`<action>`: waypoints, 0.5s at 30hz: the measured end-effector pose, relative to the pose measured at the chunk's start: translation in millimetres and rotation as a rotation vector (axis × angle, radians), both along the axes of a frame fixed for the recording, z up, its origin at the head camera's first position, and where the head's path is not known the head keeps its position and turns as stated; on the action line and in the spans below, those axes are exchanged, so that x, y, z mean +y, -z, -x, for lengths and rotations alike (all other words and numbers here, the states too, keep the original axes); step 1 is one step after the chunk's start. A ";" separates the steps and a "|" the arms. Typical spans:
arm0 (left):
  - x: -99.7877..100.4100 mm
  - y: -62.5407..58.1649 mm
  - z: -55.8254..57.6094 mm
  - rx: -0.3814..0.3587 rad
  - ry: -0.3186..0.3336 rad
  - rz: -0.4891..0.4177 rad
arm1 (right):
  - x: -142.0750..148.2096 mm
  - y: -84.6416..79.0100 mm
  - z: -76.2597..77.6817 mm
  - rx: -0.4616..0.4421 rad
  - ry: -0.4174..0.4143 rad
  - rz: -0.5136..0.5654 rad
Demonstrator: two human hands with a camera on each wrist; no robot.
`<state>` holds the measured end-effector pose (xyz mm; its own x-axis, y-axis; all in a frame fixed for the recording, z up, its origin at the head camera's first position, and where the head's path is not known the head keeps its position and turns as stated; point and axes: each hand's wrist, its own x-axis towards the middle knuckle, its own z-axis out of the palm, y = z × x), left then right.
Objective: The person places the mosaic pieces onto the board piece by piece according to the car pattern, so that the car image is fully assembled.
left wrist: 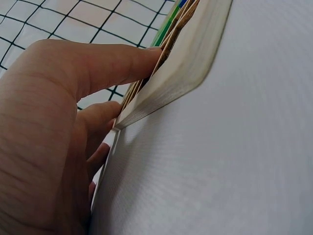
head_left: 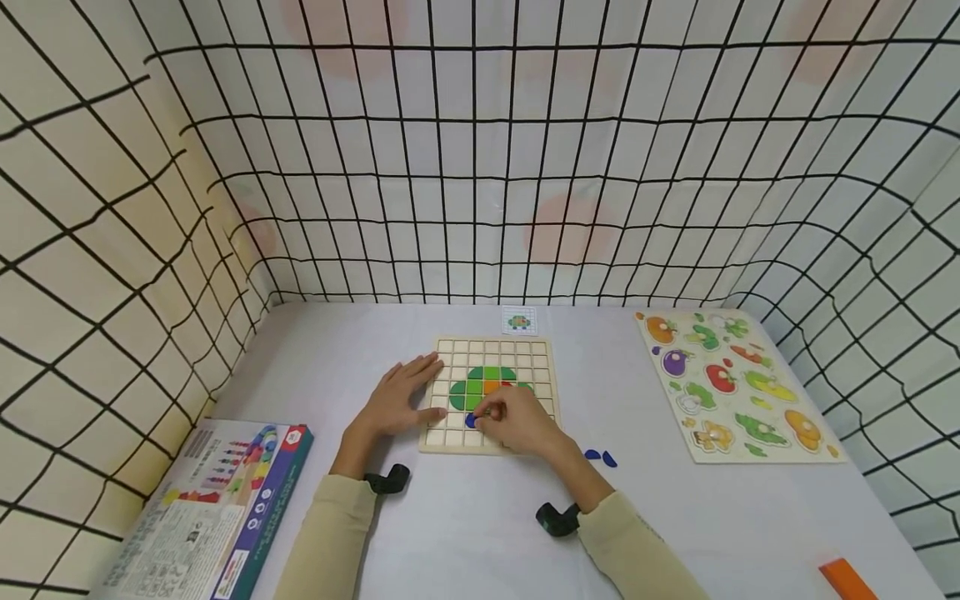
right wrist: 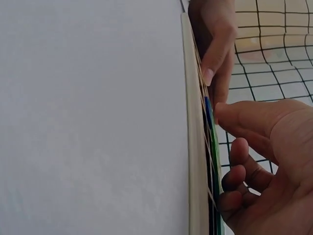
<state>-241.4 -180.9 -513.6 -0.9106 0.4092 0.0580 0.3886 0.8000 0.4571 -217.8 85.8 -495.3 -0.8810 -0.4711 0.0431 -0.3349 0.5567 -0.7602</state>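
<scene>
A wooden grid board (head_left: pixel 450 354) lies on the table with green, orange and red pieces set in its middle. My left hand (head_left: pixel 395 398) rests at the board's left side, fingers spread, the thumb (left wrist: pixel 117 63) touching the edge in the left wrist view. Over the board's lower middle, my right hand (head_left: pixel 521 419) holds a small blue piece (head_left: pixel 470 421) at its fingertips. In the right wrist view the blue piece (right wrist: pixel 209 111) is against the board's surface, and the other fingers are curled. Two more blue pieces (head_left: pixel 609 458) lie right of the board.
Behind the board lies a small pattern card (head_left: pixel 519 321). A vegetable puzzle board (head_left: pixel 738 387) is at the right, and a printed box (head_left: pixel 210 508) at the left front. An orange item (head_left: pixel 847 579) sits near the front right. Black wire grid (head_left: pixel 495 175) surrounds the table.
</scene>
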 end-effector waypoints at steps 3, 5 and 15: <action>-0.4 3.1 -0.1 0.009 0.006 -0.004 | 6.3 -1.4 0.1 -0.010 -0.002 0.042; -0.9 4.3 0.1 0.014 0.012 -0.003 | 11.9 -3.4 -0.4 -0.009 0.003 0.060; -2.1 1.0 0.1 0.008 0.015 -0.005 | 58.2 -14.3 -2.8 0.024 0.093 0.070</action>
